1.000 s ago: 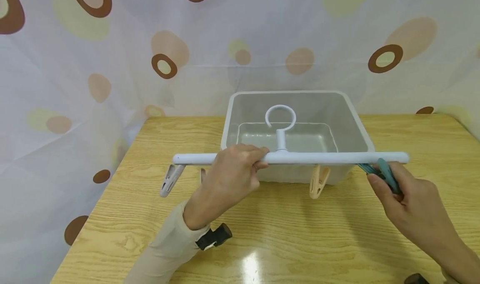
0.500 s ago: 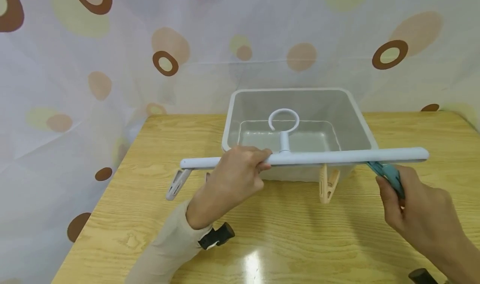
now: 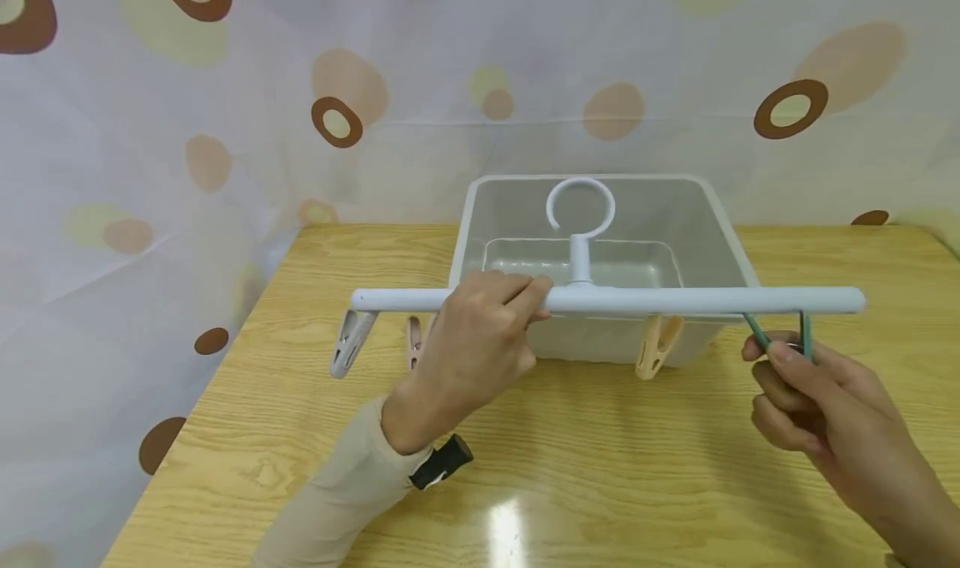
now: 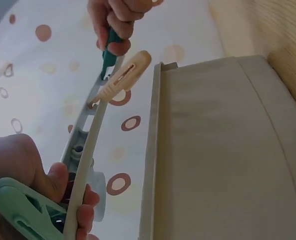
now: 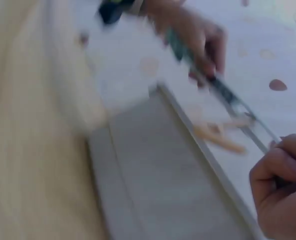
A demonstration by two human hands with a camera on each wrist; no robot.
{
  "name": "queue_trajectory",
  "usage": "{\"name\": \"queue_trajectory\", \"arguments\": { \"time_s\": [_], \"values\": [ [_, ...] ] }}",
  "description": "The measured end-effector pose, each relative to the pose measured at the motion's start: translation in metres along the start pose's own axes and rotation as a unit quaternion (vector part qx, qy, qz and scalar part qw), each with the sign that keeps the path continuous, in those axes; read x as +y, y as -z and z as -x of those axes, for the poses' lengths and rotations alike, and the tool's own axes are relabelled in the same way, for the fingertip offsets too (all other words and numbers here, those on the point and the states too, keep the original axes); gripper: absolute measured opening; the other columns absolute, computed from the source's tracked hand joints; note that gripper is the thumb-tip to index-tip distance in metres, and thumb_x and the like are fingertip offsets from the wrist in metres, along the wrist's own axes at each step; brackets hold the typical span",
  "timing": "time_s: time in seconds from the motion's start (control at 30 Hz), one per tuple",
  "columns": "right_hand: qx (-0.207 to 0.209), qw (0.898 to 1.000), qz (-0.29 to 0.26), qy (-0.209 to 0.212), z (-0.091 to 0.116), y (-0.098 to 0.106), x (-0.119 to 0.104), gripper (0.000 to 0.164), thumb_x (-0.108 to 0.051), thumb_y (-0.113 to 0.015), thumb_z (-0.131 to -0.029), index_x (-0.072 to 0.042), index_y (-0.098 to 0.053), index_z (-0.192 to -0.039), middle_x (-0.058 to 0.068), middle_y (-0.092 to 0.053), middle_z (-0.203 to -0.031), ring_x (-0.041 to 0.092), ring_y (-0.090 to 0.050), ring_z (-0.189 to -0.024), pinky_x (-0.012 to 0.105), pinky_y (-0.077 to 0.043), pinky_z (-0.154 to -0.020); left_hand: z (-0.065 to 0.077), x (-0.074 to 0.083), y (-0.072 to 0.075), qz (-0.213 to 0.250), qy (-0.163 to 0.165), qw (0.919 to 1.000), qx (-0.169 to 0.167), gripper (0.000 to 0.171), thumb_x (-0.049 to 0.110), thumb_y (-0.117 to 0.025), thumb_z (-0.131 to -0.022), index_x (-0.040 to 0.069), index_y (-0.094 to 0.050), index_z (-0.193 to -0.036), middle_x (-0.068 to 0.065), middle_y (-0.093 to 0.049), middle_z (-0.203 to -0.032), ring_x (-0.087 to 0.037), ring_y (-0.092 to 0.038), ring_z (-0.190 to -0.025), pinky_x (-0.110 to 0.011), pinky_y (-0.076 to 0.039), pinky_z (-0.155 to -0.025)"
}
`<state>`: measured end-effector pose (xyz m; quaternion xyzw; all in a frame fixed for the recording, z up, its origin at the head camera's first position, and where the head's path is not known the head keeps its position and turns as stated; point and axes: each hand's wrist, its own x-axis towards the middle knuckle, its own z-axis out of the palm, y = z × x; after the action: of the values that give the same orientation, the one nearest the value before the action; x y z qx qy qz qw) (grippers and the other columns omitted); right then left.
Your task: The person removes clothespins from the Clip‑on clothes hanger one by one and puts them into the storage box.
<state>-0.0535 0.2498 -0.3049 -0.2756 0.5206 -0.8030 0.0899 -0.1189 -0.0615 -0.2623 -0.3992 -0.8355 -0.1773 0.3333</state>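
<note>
A pale blue-white hanger bar [image 3: 675, 300] with a round hook [image 3: 611, 210] is held level above the table. My left hand [image 3: 480, 343] grips it just left of the hook. Near its right end, my right hand [image 3: 832, 410] pinches a dark teal clip [image 4: 109, 52] under the bar, with the index finger partly hidden. Other clips hang from the bar: a grey one [image 3: 351, 345] at the left end, a pinkish one [image 3: 414, 341] beside my left hand and a peach one [image 3: 657, 347] right of the hook. In the left wrist view, a mint clip [image 4: 25, 212] sits by my left hand.
Behind and below the bar, a grey plastic bin [image 3: 592, 339] stands on the wood-grain table [image 3: 262, 435]. A white curtain [image 3: 420, 160] with brown and peach ovals hangs behind the table. The right wrist view is blurred.
The bar tilted up at its right end, then came back level and a little higher. My right hand has turned, and its fingers have shifted on the teal clip.
</note>
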Motion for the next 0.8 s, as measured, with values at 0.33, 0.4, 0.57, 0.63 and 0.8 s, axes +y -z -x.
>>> {"name": "queue_trajectory", "arguments": {
  "time_s": [0.33, 0.4, 0.57, 0.63, 0.8],
  "values": [
    [-0.101, 0.855, -0.508, -0.025, -0.018, -0.028, 0.004, 0.058, -0.036, -0.001, -0.105, 0.005, -0.041, -0.114, -0.004, -0.022, -0.062, 0.005, -0.019, -0.036, 0.017, -0.017, -0.043, 0.004, 0.004, -0.007, -0.050, -0.050, 0.9929, 0.095, 0.008, 0.000, -0.064, -0.087, -0.003, -0.064, -0.095, -0.008, -0.067, -0.083, -0.021, -0.061, -0.071, -0.026, -0.047, -0.064],
    [-0.097, 0.905, -0.414, 0.025, -0.021, -0.027, 0.003, 0.054, -0.025, 0.000, -0.105, 0.009, -0.041, -0.113, -0.002, -0.023, -0.061, 0.007, -0.021, -0.037, 0.019, -0.018, -0.042, 0.004, 0.004, -0.007, -0.066, -0.063, 0.9888, 0.118, 0.008, 0.000, -0.061, -0.089, -0.004, -0.064, -0.095, -0.008, -0.066, -0.083, -0.020, -0.061, -0.071, -0.026, -0.048, -0.065],
    [0.055, 0.937, 0.271, 0.214, -0.025, -0.022, 0.005, 0.036, -0.004, -0.021, -0.105, 0.015, -0.050, -0.093, -0.003, -0.027, -0.055, 0.003, -0.020, -0.039, 0.016, -0.016, -0.036, 0.004, 0.006, -0.003, -0.071, -0.062, 0.9904, 0.101, 0.010, -0.005, -0.062, -0.083, -0.004, -0.063, -0.093, -0.006, -0.064, -0.080, -0.018, -0.056, -0.064, -0.025, -0.044, -0.060],
    [0.139, 0.780, 0.565, 0.230, -0.027, -0.020, 0.006, 0.040, -0.016, -0.032, -0.106, 0.008, -0.050, -0.080, -0.007, -0.027, -0.050, -0.002, -0.016, -0.037, 0.015, -0.013, -0.033, 0.005, 0.006, 0.001, -0.083, -0.061, 0.9919, 0.074, 0.011, -0.006, -0.062, -0.081, -0.003, -0.062, -0.091, -0.005, -0.062, -0.077, -0.017, -0.054, -0.061, -0.024, -0.042, -0.057],
    [0.139, 0.679, 0.701, 0.170, -0.021, -0.018, -0.003, 0.041, -0.025, -0.041, -0.104, 0.001, -0.048, -0.074, -0.012, -0.029, -0.051, -0.007, -0.018, -0.037, 0.014, -0.016, -0.032, 0.004, -0.002, 0.008, -0.056, -0.034, 0.9978, 0.008, 0.018, -0.008, -0.064, -0.076, -0.002, -0.065, -0.093, -0.003, -0.062, -0.076, -0.017, -0.055, -0.063, -0.027, -0.042, -0.059]
  ]
}}
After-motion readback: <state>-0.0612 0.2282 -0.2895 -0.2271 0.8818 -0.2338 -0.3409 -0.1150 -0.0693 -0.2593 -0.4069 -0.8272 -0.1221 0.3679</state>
